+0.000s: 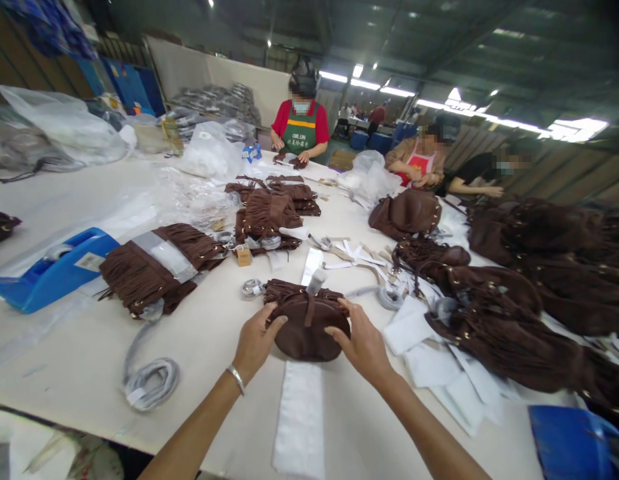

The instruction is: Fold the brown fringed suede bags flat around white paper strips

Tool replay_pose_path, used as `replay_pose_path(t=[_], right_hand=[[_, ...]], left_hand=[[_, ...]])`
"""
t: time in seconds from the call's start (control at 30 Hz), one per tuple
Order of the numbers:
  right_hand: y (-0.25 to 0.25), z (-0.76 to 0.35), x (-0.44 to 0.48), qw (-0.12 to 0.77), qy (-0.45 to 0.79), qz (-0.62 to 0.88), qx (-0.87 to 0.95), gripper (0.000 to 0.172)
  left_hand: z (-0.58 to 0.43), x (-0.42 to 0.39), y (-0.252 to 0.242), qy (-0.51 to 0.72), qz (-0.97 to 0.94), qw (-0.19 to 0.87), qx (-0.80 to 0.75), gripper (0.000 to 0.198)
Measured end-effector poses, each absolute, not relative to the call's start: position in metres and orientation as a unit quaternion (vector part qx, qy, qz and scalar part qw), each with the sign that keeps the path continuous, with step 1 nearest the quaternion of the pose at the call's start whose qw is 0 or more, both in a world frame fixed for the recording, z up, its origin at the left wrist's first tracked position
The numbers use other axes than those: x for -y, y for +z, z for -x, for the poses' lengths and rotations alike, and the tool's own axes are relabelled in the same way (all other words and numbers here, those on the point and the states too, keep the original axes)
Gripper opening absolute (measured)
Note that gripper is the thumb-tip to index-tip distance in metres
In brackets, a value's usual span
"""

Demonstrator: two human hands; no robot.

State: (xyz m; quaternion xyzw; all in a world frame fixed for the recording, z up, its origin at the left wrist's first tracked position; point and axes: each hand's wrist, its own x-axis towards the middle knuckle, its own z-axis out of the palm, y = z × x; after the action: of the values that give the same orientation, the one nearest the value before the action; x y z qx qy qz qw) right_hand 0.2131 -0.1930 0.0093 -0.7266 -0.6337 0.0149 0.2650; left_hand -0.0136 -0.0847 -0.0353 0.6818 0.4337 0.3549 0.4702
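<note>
A brown fringed handbag (309, 333) with an oval base facing me lies on the table in front of me. My left hand (259, 337) grips its left side, thumb on the near face and fingers behind. On the opposite side my right hand (362, 337) holds it the same way. Under the bag runs a white strip (300, 413), toward me and out past the far side. A small wrapped piece (316, 281) stands on top, above a short brown strap. To the bag's left lies a coiled, wrapped strap (252, 288).
Left are a fringed bag with a clear band (159, 263), a blue tape dispenser (54, 267) and a coiled strap (152, 383). Brown bags (519, 313) and white sheets (444, 373) crowd the right. Across the table works a person in a green apron (302, 130); others sit at right.
</note>
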Motion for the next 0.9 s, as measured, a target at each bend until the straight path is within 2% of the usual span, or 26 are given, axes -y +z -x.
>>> replay_pose_path(t=[0.1, 0.2, 0.33, 0.47, 0.57, 0.77, 0.9], right_hand=[[0.008, -0.207, 0.216, 0.263, 0.039, 0.772, 0.577, 0.059], [-0.004, -0.203, 0.225, 0.286, 0.131, 0.784, 0.535, 0.053], [-0.026, -0.211, 0.213, 0.381, 0.249, 0.741, 0.494, 0.042], [-0.031, -0.220, 0.205, 0.395, 0.245, 0.743, 0.482, 0.026], [-0.031, -0.222, 0.207, 0.350, 0.144, 0.752, 0.540, 0.018], [-0.046, -0.225, 0.206, 0.129, -0.020, 0.767, 0.629, 0.010], [-0.057, -0.227, 0.204, 0.110, -0.042, 0.748, 0.654, 0.011]], left_hand=[[0.011, 0.082, -0.039, 0.363, -0.677, 0.476, -0.428, 0.036], [0.011, 0.079, -0.043, 0.368, -0.674, 0.481, -0.423, 0.036], [0.011, 0.077, -0.048, 0.370, -0.660, 0.496, -0.426, 0.043], [0.008, 0.072, -0.053, 0.368, -0.641, 0.525, -0.421, 0.047], [0.006, 0.068, -0.056, 0.349, -0.630, 0.562, -0.406, 0.045], [0.003, 0.068, -0.065, 0.328, -0.591, 0.609, -0.415, 0.042], [0.003, 0.081, -0.076, 0.348, -0.551, 0.577, -0.492, 0.045]])
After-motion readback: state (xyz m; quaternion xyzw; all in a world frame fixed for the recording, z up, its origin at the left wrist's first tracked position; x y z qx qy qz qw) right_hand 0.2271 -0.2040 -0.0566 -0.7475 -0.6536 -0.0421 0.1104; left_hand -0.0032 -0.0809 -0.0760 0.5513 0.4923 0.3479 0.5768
